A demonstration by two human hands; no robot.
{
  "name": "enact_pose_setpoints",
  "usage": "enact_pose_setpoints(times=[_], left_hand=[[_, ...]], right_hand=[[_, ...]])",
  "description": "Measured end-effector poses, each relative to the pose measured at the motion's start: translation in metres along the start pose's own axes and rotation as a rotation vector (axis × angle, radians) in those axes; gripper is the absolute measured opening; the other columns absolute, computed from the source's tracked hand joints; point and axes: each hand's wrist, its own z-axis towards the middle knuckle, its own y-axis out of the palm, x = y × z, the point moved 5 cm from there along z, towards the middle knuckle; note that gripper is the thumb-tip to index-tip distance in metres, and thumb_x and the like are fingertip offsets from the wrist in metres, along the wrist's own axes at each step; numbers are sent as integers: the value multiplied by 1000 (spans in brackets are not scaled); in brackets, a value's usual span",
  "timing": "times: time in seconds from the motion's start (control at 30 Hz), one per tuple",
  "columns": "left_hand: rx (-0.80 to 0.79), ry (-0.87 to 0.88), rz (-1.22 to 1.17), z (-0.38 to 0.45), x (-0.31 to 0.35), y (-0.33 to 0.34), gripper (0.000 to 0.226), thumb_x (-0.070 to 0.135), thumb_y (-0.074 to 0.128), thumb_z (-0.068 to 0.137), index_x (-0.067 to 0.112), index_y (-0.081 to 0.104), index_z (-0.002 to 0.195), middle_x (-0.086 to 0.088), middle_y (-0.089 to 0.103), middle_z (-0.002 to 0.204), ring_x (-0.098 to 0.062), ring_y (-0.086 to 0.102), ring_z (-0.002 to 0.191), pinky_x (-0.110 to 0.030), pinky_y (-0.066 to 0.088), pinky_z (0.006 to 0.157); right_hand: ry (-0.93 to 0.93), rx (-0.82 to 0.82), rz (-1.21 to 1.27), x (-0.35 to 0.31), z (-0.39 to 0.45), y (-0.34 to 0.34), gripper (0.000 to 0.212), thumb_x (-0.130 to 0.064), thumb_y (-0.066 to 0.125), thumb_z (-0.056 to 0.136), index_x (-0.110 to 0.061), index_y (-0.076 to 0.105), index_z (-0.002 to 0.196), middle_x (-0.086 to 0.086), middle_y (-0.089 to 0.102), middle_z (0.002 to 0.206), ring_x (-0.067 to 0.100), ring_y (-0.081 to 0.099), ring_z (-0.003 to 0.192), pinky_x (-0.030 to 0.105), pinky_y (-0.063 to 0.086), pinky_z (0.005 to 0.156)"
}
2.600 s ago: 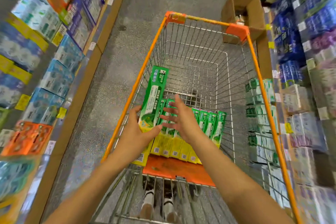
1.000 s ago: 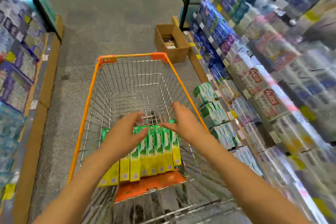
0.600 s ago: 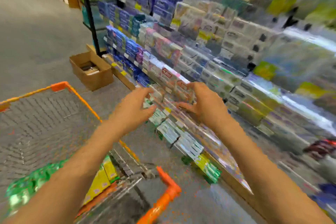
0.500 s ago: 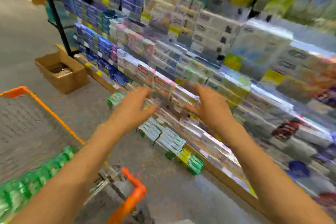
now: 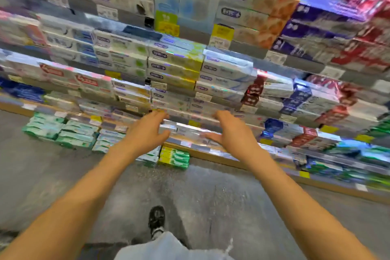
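Note:
I face a shop shelf stacked with toothpaste boxes (image 5: 175, 67) in white, yellow, blue and red. My left hand (image 5: 147, 131) and my right hand (image 5: 234, 131) reach forward side by side, fingers spread and empty, in front of a low row of pale boxes (image 5: 190, 129). Green and yellow boxes (image 5: 174, 157) lie on the lowest shelf just below and between my hands. The view is blurred by motion, so whether my fingertips touch the boxes cannot be told.
Green and white boxes (image 5: 61, 131) fill the bottom shelf at the left. A wooden base board (image 5: 213, 157) runs along the shelf foot. Grey speckled floor (image 5: 200, 196) lies between me and the shelf, with my shoe (image 5: 156, 218) on it.
I have turned right from the orange cart with its row of green boxes to face the shelf squarely. The cart has left the view. Both empty hands have moved toward the low shelf.

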Motion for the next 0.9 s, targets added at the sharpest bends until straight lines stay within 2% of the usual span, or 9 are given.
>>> enact_pose_setpoints(times=[0.17,0.3,0.47,0.67,0.83,0.9], left_hand=[[-146,10,66,67,-36,50,46,33,53,94,19,43,137,-6,54,127,-23,53,112,-36,46,88],[-263,-3,146,108,-74,96,49,35,53,93,17,42,137,-7,49,133,-24,48,120,-37,42,94],[-365,-70,158,149,-129,169,52,34,56,90,18,41,138,-6,45,140,-25,44,126,-39,43,98],[-452,-22,231,193,-185,324,59,37,63,86,14,41,136,-12,44,136,-32,41,125,-42,42,96],[-527,2,362,239,-243,471,82,42,68,80,7,27,142,-16,35,139,-35,35,129,-48,42,94],[-539,-10,381,254,-268,523,84,43,70,79,7,26,141,-16,35,137,-35,35,128,-47,41,93]], right_hand=[[92,-77,5,35,44,49,60,-53,54,88,-15,42,134,5,51,132,24,51,117,32,42,83],[166,-153,79,59,83,106,58,-50,57,87,-14,46,131,6,53,131,24,52,116,37,45,91],[193,-221,127,88,134,187,56,-47,59,87,-14,47,131,7,52,133,26,52,117,36,43,92],[191,-287,158,134,177,353,58,-40,64,86,-9,46,131,11,51,133,30,49,119,35,40,89],[144,-377,29,177,207,518,50,-36,59,91,-7,45,129,13,51,132,30,50,119,37,43,89],[112,-411,-7,188,223,580,53,-35,61,89,-8,43,131,13,50,133,31,50,119,37,43,90]])
